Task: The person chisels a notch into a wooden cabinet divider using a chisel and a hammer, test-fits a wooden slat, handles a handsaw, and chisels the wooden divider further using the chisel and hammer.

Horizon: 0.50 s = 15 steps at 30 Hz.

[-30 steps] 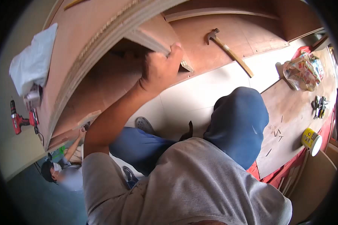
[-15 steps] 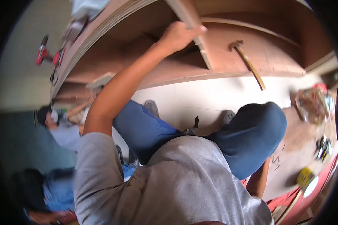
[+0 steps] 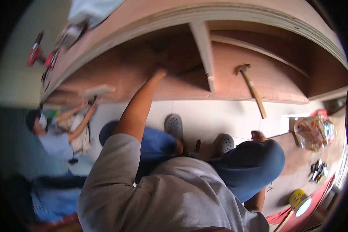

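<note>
My left hand point(image 3: 158, 73) reaches into the left compartment of a wooden cabinet point(image 3: 236, 9); motion blurs its fingers, so I cannot see whether they hold anything. To its right stands the upright divider point(image 3: 202, 50), apart from the hand. My right hand point(image 3: 258, 135) shows partly beyond my right knee, its fingers curled; whatever they may hold is hidden. A claw hammer point(image 3: 253, 91) with a wooden handle lies in the right compartment, its handle end jutting over the cabinet's front edge.
At the left, another person point(image 3: 58, 131) works at the cabinet near a pale board point(image 3: 98, 91). A red cordless drill point(image 3: 35, 54) rests at the upper left. On my right are a plastic bag point(image 3: 314, 132), a yellow tin point(image 3: 299, 199) and a board with nails point(image 3: 284, 166).
My left hand has let go of the divider and moved left and down into the compartment. My right hand has come into view beyond the knee. My view has shifted up.
</note>
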Available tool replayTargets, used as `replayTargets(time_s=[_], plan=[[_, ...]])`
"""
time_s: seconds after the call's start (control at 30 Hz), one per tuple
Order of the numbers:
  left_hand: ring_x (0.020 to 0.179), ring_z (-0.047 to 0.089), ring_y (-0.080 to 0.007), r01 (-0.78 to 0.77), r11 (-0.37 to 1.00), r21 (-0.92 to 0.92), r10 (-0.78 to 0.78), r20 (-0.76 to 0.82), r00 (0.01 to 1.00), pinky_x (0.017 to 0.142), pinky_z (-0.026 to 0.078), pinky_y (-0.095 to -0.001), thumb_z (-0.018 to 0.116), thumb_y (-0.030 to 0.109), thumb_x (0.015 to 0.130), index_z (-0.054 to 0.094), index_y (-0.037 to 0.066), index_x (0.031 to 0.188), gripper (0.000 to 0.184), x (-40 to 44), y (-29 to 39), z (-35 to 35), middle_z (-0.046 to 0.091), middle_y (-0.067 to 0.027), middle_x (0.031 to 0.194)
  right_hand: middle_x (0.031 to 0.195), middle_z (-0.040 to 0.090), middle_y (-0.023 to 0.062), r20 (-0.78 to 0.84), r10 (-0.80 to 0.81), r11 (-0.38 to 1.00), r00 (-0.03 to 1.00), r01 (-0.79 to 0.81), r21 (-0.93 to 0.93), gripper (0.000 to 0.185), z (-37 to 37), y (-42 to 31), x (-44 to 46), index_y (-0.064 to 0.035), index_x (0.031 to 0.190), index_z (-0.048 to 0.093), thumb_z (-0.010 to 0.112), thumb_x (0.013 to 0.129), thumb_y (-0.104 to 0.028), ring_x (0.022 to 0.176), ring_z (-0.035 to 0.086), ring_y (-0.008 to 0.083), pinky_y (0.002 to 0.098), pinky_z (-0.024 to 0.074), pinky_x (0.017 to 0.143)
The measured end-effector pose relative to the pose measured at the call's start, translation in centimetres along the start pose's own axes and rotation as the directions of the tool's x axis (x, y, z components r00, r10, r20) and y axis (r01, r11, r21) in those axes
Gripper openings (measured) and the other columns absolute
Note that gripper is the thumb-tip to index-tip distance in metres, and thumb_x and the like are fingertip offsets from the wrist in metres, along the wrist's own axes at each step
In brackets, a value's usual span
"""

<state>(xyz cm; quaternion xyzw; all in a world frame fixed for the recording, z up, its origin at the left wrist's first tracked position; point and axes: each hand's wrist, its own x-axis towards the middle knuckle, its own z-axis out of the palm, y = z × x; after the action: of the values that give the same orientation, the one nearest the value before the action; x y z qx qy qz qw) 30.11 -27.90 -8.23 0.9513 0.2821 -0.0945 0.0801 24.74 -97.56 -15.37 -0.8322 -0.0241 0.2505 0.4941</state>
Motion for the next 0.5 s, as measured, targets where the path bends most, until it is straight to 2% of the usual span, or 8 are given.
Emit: replayTargets(time_s=[0.13,0.23,0.37,0.5], plan=[[0.090,0.068,-0.0284,0.140,0.990,0.031,-0.142,0.052,0.989,0.084,0.057,-0.0416,0.059,0.021,0.092,0.070,-0.004,0.109,0.032,2.8,0.5,3.2,0.071,-0.0156,0.107,0.093,0.069,0.0041,0.026,0.256,0.967,0.966,-0.256,0.006,0.020,0.1,1.8,-8.8,-0.0051,0.115,0.070,0.064,0.100,-0.016,0.083,0.062,0.0130,0.0299,0.0507,0.075],[0.088,0.068,-0.0277,0.209,0.977,0.043,-0.213,0.107,0.971,0.082,0.057,-0.0414,0.060,0.020,0.091,0.068,-0.004,0.108,0.031,3.7,0.4,5.6,0.070,-0.0152,0.106,0.094,0.069,0.0041,-0.008,0.352,0.935,0.936,-0.352,0.037,0.020,-0.2,0.9,-13.3,-0.0043,0.116,0.070,0.064,0.100,-0.017,0.084,0.062,0.0121,0.0292,0.0506,0.076],[0.086,0.067,-0.0268,0.283,0.959,-0.021,-0.278,0.127,0.952,0.080,0.057,-0.0411,0.061,0.018,0.089,0.066,-0.004,0.107,0.029,4.8,1.4,7.7,0.068,-0.0146,0.104,0.095,0.069,0.0042,-0.080,0.401,0.914,0.912,-0.394,0.091,0.021,-1.1,-2.1,-17.3,-0.0031,0.116,0.069,0.063,0.101,-0.018,0.084,0.061,0.0109,0.0282,0.0504,0.077],[0.084,0.066,-0.0259,0.343,0.930,-0.130,-0.327,0.129,0.936,0.078,0.058,-0.0407,0.063,0.016,0.087,0.065,-0.005,0.106,0.028,5.6,2.4,8.6,0.067,-0.0140,0.103,0.096,0.069,0.0042,-0.177,0.342,0.936,0.923,-0.320,0.144,0.023,-4.1,-6.0,-18.3,-0.0019,0.116,0.068,0.063,0.102,-0.019,0.085,0.061,0.0097,0.0272,0.0502,0.078]])
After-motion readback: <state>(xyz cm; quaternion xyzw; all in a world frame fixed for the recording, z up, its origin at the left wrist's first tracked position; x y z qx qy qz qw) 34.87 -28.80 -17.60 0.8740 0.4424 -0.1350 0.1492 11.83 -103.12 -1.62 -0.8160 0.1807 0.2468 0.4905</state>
